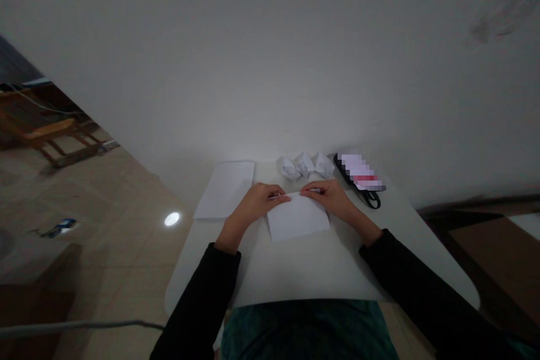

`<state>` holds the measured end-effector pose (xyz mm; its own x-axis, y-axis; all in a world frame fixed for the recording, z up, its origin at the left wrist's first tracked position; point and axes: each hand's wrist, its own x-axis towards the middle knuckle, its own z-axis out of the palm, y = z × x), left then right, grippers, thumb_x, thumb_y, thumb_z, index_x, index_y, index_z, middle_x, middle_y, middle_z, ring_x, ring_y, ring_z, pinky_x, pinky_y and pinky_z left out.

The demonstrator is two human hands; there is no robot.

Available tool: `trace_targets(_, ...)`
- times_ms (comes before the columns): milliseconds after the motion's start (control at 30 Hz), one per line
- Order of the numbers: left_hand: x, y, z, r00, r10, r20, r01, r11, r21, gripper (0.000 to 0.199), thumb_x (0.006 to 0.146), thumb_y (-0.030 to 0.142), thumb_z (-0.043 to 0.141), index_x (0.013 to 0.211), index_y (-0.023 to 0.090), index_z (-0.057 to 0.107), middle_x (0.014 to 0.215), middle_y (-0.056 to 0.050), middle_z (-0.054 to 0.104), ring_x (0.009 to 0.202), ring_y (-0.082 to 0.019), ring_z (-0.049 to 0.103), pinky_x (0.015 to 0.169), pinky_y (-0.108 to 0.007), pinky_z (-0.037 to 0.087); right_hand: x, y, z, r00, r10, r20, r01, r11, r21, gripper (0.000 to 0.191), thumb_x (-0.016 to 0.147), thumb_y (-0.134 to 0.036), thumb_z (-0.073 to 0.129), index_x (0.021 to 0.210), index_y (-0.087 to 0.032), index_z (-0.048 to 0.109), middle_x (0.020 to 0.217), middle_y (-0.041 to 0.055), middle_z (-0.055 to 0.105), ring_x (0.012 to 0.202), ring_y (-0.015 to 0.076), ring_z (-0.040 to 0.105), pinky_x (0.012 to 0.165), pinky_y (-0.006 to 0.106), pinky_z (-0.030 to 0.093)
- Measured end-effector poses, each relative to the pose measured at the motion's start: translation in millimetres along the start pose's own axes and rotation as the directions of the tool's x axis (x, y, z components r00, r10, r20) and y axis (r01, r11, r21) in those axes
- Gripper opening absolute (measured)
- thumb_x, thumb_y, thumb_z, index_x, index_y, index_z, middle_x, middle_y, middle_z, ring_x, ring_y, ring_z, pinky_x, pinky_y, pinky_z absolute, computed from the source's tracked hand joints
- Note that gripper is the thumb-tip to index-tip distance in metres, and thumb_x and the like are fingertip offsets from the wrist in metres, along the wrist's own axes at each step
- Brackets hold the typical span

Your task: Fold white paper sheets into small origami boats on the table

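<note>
A sheet of white paper (298, 219) lies in front of me on the white table, between my hands. My left hand (262, 201) pinches its far edge left of the middle, fingers closed on it. On the same edge, a little to the right, my right hand (329, 196) has its thumb and fingers pinched on the paper. Beyond my hands stand three folded white paper pieces (305, 165) in a row. To the left rests a flat stack of white paper (228, 188).
A phone in a black case with a strap (360, 171) lies at the back right of the table (307, 275). Behind the table rises a grey wall (270, 67). A wooden chair (50, 129) stands on the tiled floor at the left.
</note>
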<state>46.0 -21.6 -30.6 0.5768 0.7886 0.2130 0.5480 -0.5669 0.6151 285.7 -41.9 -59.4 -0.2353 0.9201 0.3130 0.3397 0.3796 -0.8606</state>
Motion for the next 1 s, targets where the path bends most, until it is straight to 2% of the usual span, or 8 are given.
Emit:
trace_targets(133, 0.5, 3.1, 1.7, 0.999, -0.039, -0.016, 0.038, 0.998, -0.058, 0.036, 0.087, 0.048, 0.058, 0.076, 0.017, 0.074, 0.062, -0.001, 0.066, 0.057, -0.012, 0.054, 0.054, -0.022, 0.037, -0.3, -4.7, 3.6, 0.994, 0.072, -0.084, -0.058, 0.987, 0.151, 0.020, 0.076, -0.039, 0.073, 0.086, -0.022, 0.075, 0.082, 0.0039, 0.076, 0.072, 0.0195, 0.068, 0.064, 0.031, 0.052)
trace_targets(200, 1.7, 2.2, 0.7, 0.988, -0.083, -0.127, 0.070, 0.993, -0.099, 0.036, 0.088, 0.047, 0.057, 0.077, 0.016, 0.074, 0.062, 0.000, 0.066, 0.056, -0.011, 0.054, 0.052, -0.021, 0.036, 0.0, -5.6, 6.7, 0.970, 0.191, -0.151, -0.127, 0.926, 0.355, 0.034, 0.071, -0.040, 0.077, 0.099, -0.022, 0.072, 0.088, 0.0047, 0.076, 0.074, 0.0195, 0.069, 0.065, 0.032, 0.054)
trace_targets(300, 3.7, 3.4, 1.6, 0.939, -0.149, -0.309, 0.090, 0.976, -0.196, 0.035, 0.088, 0.046, 0.057, 0.080, 0.016, 0.072, 0.066, 0.000, 0.066, 0.058, -0.011, 0.055, 0.053, -0.021, 0.038, -1.1, -7.8, 13.7, 0.935, 0.337, -0.110, -0.216, 0.786, 0.580, 0.046, 0.065, -0.039, 0.082, 0.105, -0.019, 0.069, 0.100, 0.0076, 0.075, 0.085, 0.0220, 0.071, 0.076, 0.036, 0.057)
trace_targets(400, 5.3, 8.1, 6.2, 0.917, -0.194, -0.349, 0.079, 0.945, -0.317, 0.032, 0.088, 0.046, 0.057, 0.087, 0.017, 0.070, 0.070, -0.001, 0.068, 0.062, -0.013, 0.059, 0.056, -0.021, 0.043, -4.0, -11.0, 21.6, 0.901, 0.430, -0.061, -0.305, 0.727, 0.615, 0.047, 0.058, -0.035, 0.087, 0.097, -0.016, 0.070, 0.102, 0.0108, 0.075, 0.090, 0.0260, 0.071, 0.081, 0.039, 0.057)
trace_targets(500, 6.4, 12.3, 13.4, 0.915, -0.248, -0.319, 0.097, 0.902, -0.421, 0.030, 0.088, 0.045, 0.058, 0.097, 0.018, 0.066, 0.064, 0.001, 0.065, 0.055, -0.011, 0.056, 0.050, -0.019, 0.039, -5.8, -12.2, 26.4, 0.876, 0.452, -0.168, -0.245, 0.717, 0.652, 0.047, 0.058, -0.035, 0.087, 0.098, -0.017, 0.069, 0.109, 0.0115, 0.073, 0.094, 0.0271, 0.070, 0.081, 0.040, 0.058)
trace_targets(700, 8.3, 13.8, 32.3, 0.839, -0.368, -0.402, 0.074, 0.807, -0.585, 0.031, 0.090, 0.050, 0.054, 0.102, 0.021, 0.052, 0.055, 0.006, 0.054, 0.043, -0.008, 0.045, 0.041, -0.017, 0.027, -5.9, -7.7, 30.5, 0.914, 0.379, -0.144, -0.207, 0.742, 0.638, 0.047, 0.066, -0.043, 0.081, 0.104, -0.021, 0.066, 0.096, 0.0088, 0.075, 0.082, 0.0245, 0.070, 0.065, 0.036, 0.058)
trace_targets(833, 9.3, 14.4, 33.9, 0.884, -0.365, -0.293, 0.101, 0.760, -0.642, 0.039, 0.084, 0.053, 0.060, 0.103, 0.020, 0.051, 0.058, 0.005, 0.059, 0.044, -0.008, 0.048, 0.042, -0.018, 0.032, -5.3, -5.9, 29.0, 0.938, 0.315, -0.141, -0.187, 0.808, 0.558, 0.043, 0.070, -0.052, 0.076, 0.098, -0.021, 0.068, 0.081, 0.0063, 0.073, 0.072, 0.0240, 0.069, 0.061, 0.036, 0.057)
trace_targets(1000, 8.4, 16.2, 17.6, 0.938, -0.307, -0.159, 0.120, 0.720, -0.683, 0.033, 0.081, 0.044, 0.064, 0.099, 0.018, 0.055, 0.053, 0.007, 0.054, 0.041, -0.008, 0.047, 0.041, -0.017, 0.031, -2.2, -8.2, 18.5, 0.940, 0.329, -0.095, -0.207, 0.768, 0.606, 0.033, 0.069, -0.044, 0.076, 0.091, -0.021, 0.070, 0.075, 0.0021, 0.071, 0.064, 0.0186, 0.065, 0.057, 0.031, 0.054)
